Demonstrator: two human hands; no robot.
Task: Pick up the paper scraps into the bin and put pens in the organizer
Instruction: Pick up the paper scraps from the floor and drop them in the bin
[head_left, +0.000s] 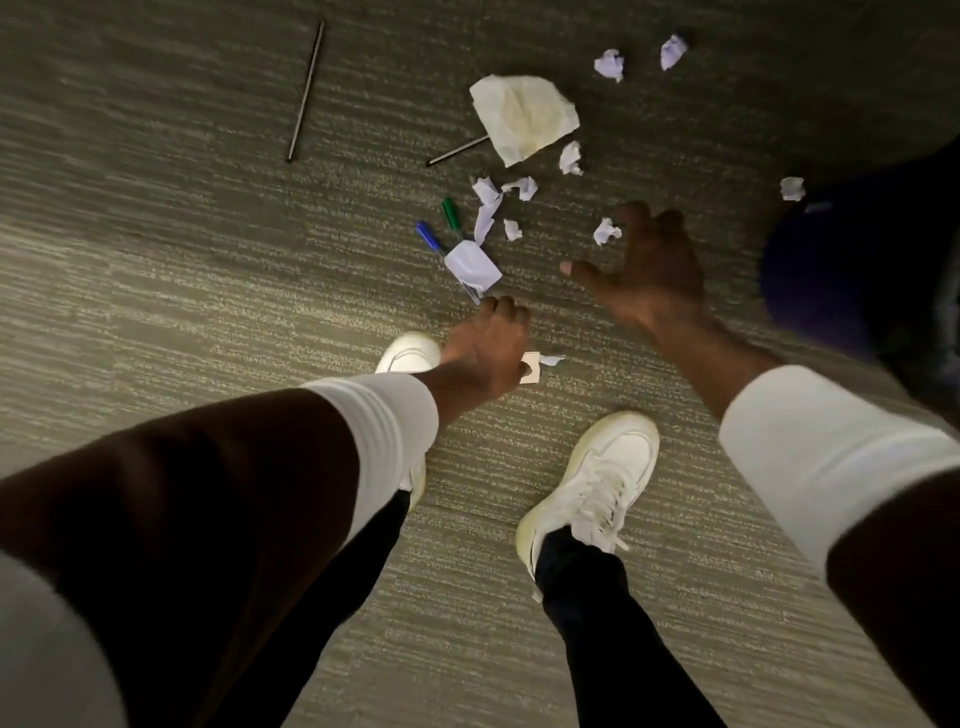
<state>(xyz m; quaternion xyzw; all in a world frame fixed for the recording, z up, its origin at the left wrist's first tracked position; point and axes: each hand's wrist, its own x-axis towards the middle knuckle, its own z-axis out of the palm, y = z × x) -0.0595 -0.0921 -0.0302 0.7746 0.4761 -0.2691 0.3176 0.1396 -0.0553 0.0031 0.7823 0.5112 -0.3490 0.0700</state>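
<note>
A grey-green ribbed carpet (156, 270) is seen across the whole view. Two forearms in white sleeves under dark outer sleeves are extended from the lower corners, and two white sneakers (597, 478) are planted below centre. At the 3 o'clock edge a dark blue rounded object (841, 270) is partly shown; what it is cannot be told.

The largest scrap, a cream crumpled tissue (524, 117), is found toward 12 o'clock. A long dark rod (306, 91) lies at 11 o'clock, well apart from the rest, and a shorter dark pen (457, 150) is tucked with one end under the tissue's lower edge.

The right hand (649, 275) is spread open at about 2 o'clock from centre, fingers splayed and nothing held, just beside a small crumpled scrap (607, 231). The left hand (488, 348) is placed near centre with fingers curled down toward the floor; whether anything is pinched cannot be told. A small pale card piece (532, 369) is seen at its thumb side.

Just above the left hand a folded white paper (472, 265) is laid over a blue pen (428, 236) and a green pen (451, 215). Small white paper scraps (488, 208) are scattered between the pens and the tissue, with two more (609, 65) at 1 o'clock and one (792, 188) near the blue object.
</note>
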